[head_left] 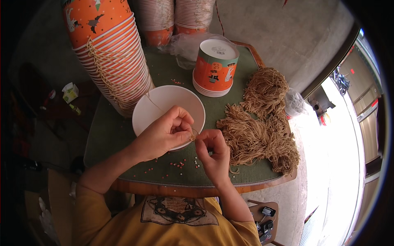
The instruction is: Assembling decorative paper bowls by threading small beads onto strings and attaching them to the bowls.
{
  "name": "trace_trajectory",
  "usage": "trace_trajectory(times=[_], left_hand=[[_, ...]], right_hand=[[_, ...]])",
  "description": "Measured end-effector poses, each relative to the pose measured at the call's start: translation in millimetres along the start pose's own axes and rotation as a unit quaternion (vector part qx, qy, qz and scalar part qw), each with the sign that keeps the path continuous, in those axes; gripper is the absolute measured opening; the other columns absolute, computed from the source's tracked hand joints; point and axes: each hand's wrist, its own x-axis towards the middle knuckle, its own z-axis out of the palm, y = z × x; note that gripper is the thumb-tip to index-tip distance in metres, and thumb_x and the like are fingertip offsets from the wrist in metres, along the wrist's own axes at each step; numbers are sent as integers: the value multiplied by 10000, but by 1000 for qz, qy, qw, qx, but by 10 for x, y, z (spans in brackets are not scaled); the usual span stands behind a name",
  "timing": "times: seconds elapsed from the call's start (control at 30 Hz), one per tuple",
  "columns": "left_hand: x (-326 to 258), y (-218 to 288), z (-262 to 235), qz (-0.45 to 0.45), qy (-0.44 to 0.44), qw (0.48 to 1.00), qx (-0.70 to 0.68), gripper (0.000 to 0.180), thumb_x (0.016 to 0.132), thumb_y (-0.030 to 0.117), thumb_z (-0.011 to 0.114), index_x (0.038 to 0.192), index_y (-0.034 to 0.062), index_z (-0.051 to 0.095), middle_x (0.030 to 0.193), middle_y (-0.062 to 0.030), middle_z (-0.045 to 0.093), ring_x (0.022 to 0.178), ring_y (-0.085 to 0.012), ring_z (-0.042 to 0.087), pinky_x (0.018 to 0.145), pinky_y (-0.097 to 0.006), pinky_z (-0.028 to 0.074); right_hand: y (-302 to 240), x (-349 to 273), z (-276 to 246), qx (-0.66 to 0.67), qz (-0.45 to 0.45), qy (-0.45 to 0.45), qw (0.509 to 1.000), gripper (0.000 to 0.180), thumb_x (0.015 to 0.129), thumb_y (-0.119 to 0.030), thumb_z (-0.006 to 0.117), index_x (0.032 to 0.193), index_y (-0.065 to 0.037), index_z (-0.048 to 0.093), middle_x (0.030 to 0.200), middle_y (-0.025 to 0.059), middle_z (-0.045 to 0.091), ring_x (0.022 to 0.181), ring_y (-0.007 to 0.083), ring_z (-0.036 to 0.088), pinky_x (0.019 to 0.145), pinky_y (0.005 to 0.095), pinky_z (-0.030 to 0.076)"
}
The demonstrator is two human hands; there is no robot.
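The green-topped counter (108, 139) with a wooden edge carries a tall stack of orange paper buckets (117, 67), a shorter upside-down stack (214, 76) and an open white-lined bucket (147, 112). Tan cord bundles (254, 137), crumpled clear plastic (184, 51) and small scattered bits (180, 165) lie on it.

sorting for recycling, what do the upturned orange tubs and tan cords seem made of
Upturned orange tubs: probably coated paperboard, smooth, faintly shiny, with printed walls and rounded white rims. Tan cords: matte, perhaps cotton or jute, judging by the limp, stringy tangle.

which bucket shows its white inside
The bucket beneath the left hand: its mouth opens upward, while the short stack shows its base, the tall stacks only sides.
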Motion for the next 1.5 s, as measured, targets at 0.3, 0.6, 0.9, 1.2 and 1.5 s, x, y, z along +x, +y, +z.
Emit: trace_trajectory(times=[0.3, 0.6, 0.9, 1.2, 1.5], left_hand=[[-36, 49, 40, 21, 8, 999, 28, 208, 908, 15, 586, 1068, 21, 453, 919, -38, 562, 858, -81, 568, 757, -245, 492], [-56, 57, 154, 176, 56, 952, 245, 239, 846, -52, 618, 1007, 37, 466, 837, -68, 577, 762, -163, 618, 682, -291, 508], [-25, 3, 156, 264, 49, 901, 341, 370, 811, -93, 628, 1127, 33, 485, 853, -44, 544, 742, -132, 573, 660, -263, 504], [-73, 84, 165, 207, 48, 888, 408, 247, 814, -39, 600, 1022, 28, 485, 922, -112, 509, 888, -287, 538, 757, -402, 457], [-69, 75, 152, 226, 57, 874, 425, 160, 826, -28, 585, 924, 31, 473, 912, -106, 479, 877, -307, 511, 760, -419, 435]], right_hand=[[-66, -20, -21, 44, 54, -20, 997, 98, 909, -24, 535, 995, -10, 579, 676, -31, 582, 607, 1, 478, 558, 179, 403], [-100, -17, -17, -7, 17, -7, 1000, 76, 908, -62, 598, 964, -11, 594, 689, -27, 610, 607, 4, 497, 563, 173, 416], [-48, -7, 4, 24, 34, 21, 999, 52, 904, -58, 620, 914, -18, 589, 684, -42, 583, 615, -5, 493, 561, 166, 410], [34, -67, -2, 101, 82, 19, 991, 38, 920, -59, 586, 901, -35, 563, 710, -49, 559, 607, 3, 479, 550, 166, 388], [40, -133, 83, -45, -25, 11, 999, 69, 868, -12, 625, 901, -25, 565, 737, 19, 608, 587, 32, 501, 537, 195, 432]])
